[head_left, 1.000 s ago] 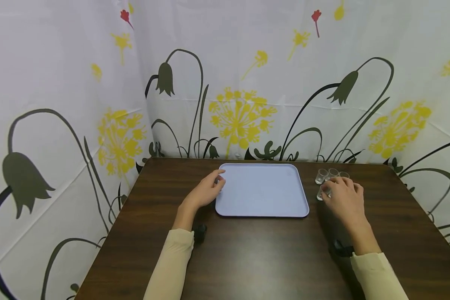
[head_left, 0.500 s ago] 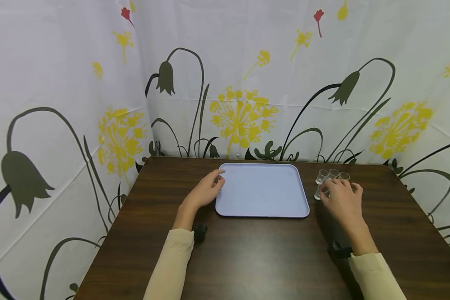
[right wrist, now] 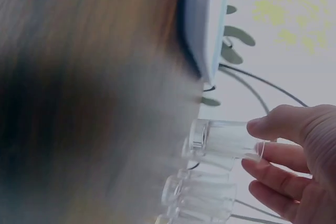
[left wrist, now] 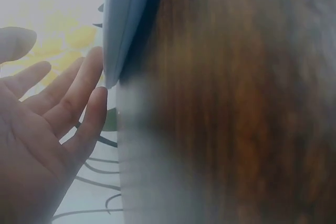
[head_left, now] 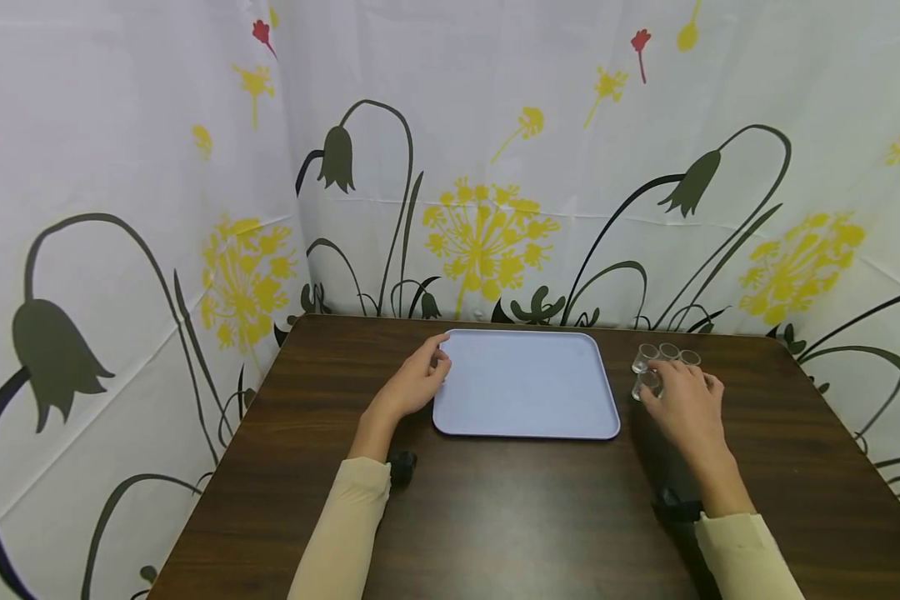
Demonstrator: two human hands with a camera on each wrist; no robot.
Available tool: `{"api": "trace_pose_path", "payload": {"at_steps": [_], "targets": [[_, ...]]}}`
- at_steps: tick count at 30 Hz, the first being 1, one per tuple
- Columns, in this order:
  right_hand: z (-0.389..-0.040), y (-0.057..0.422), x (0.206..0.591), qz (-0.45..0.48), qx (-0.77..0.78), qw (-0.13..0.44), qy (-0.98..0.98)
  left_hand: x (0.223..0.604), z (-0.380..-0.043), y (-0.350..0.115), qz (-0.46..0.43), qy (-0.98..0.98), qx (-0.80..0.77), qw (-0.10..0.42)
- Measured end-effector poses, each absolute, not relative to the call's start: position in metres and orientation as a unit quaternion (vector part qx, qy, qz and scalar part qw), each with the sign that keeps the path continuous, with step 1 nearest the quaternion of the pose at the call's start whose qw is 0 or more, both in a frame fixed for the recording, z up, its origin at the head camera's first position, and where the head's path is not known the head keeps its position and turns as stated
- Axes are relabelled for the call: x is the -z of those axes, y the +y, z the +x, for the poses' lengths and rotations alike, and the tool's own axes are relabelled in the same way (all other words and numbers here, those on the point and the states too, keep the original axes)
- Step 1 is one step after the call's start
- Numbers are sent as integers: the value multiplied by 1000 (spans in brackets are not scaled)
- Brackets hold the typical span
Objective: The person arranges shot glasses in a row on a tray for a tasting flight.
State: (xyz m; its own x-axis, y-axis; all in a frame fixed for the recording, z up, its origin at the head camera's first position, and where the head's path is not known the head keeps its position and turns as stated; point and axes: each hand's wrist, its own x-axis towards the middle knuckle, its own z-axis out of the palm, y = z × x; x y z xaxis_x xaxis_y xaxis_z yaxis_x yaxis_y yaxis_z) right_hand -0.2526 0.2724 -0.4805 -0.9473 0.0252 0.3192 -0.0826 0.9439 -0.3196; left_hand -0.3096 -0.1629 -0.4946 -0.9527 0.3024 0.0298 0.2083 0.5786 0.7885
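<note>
My right hand [head_left: 686,404] is at the group of small clear shot glasses on the table's right side. In the right wrist view its thumb and fingers pinch the nearest shot glass [right wrist: 226,136] close to its rim. More shot glasses [right wrist: 202,198] stand right beside that one, partly behind my hand in the head view. My left hand [head_left: 414,379] is at the left edge of a pale blue rectangular tray [head_left: 525,383]. Its fingers are loosely bent, with the fingertips [left wrist: 95,56] right at the tray's side. Nothing lies on the tray.
The dark wooden table [head_left: 495,517] reaches back to a white curtain [head_left: 570,50] printed with flowers. Another curtain side runs along the left. The tray lies between my hands near the back edge, left of the glasses.
My right hand has shifted slightly left at the near shot glass. The left hand stays at the tray's edge, and the head view has tilted a little.
</note>
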Motion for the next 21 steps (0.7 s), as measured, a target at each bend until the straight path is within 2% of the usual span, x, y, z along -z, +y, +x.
{"api": "trace_pose_path", "payload": {"at_steps": [9, 16, 21], "targets": [[-256, 260, 468, 19, -205, 154, -966, 492, -310, -167, 142, 907, -394, 50], [-262, 246, 460, 26, -218, 166, -961, 487, -303, -163, 99, 955, -268, 78], [-267, 232, 454, 43, -223, 174, -958, 488, -300, -163, 102, 963, -234, 91]]}}
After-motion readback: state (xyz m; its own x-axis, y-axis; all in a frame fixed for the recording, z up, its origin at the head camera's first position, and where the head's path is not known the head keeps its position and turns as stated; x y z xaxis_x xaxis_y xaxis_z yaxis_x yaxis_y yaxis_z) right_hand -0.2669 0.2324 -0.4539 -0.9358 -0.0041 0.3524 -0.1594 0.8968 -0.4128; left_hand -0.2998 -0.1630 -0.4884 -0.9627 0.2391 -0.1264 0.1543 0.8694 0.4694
